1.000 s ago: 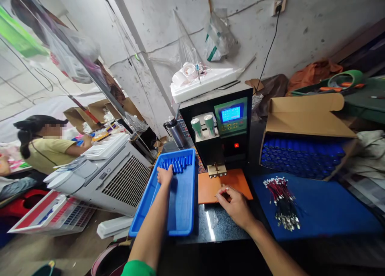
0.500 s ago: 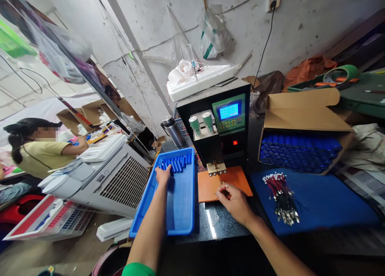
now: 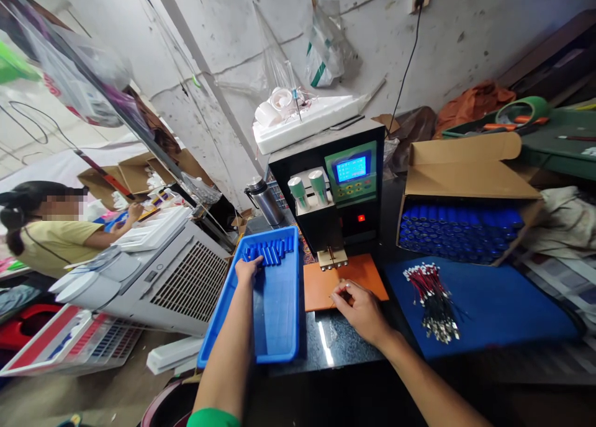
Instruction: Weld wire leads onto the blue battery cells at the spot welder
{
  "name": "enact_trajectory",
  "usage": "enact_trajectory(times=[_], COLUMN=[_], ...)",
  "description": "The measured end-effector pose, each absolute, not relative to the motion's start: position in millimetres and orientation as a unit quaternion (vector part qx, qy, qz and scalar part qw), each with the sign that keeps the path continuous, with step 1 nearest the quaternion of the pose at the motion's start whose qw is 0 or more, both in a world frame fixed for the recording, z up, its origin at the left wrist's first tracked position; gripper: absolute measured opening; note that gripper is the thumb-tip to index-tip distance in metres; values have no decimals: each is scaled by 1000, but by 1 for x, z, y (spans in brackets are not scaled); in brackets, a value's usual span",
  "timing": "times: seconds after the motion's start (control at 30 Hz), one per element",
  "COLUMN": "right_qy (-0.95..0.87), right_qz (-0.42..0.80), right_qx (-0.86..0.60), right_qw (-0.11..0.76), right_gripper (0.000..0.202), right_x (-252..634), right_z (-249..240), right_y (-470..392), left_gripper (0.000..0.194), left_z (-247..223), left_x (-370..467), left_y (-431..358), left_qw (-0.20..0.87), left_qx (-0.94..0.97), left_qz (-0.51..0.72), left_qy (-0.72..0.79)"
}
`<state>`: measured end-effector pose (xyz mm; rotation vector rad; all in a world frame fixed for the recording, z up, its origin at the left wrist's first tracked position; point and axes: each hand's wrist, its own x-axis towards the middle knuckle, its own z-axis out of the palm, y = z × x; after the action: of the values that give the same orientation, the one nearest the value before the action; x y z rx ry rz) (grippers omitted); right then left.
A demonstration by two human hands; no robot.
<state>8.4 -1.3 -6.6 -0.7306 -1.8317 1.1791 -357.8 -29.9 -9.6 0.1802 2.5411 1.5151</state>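
My left hand (image 3: 248,269) reaches into the blue plastic tray (image 3: 275,343), its fingers closed around a blue battery cell at the left end of a group of several such battery cells (image 3: 271,256). Part of that cell is hidden by the fingers. Above the near edge of an orange pad (image 3: 321,293), my right hand (image 3: 357,308) is pinched, with a tiny dark bit at the fingertips too small to name. The spot welder (image 3: 333,259) has its electrode head just behind and above this hand. Its screen (image 3: 352,169) is lit blue.
On the right, a blue mat (image 3: 503,315) carries a bundle of red and black wire leads (image 3: 431,300). Behind it stands an open cardboard box (image 3: 465,172) packed with blue cells. A steel flask (image 3: 265,200) is behind the tray. At far left another person (image 3: 56,234) works.
My left hand has shifted slightly left along the cells, staying in the tray. My right hand keeps its pinch over the orange pad. The whole view has drifted a little.
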Motion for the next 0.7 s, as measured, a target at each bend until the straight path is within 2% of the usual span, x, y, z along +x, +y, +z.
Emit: enact_trajectory(times=[0.13, 0.3, 0.47, 0.7], right_qy=[-727, -729, -728, -725], right_qz=[472, 469, 465, 459], right_qx=[-285, -285, -294, -297], right_qw=[409, 410, 410, 419], right_gripper=[19, 18, 17, 17], right_x=[8, 8, 6, 5], right_z=[-6, -6, -8, -8], right_y=[-1, -1, 0, 1], left_gripper=[68, 68, 60, 37], left_z=[-6, -3, -1, 14], left_x=[-359, -358, -356, -346], left_y=[-29, -29, -27, -28], left_qw=[97, 111, 124, 160], left_qx=[39, 33, 27, -2], left_qz=[522, 535, 557, 635], left_qy=[846, 837, 820, 756])
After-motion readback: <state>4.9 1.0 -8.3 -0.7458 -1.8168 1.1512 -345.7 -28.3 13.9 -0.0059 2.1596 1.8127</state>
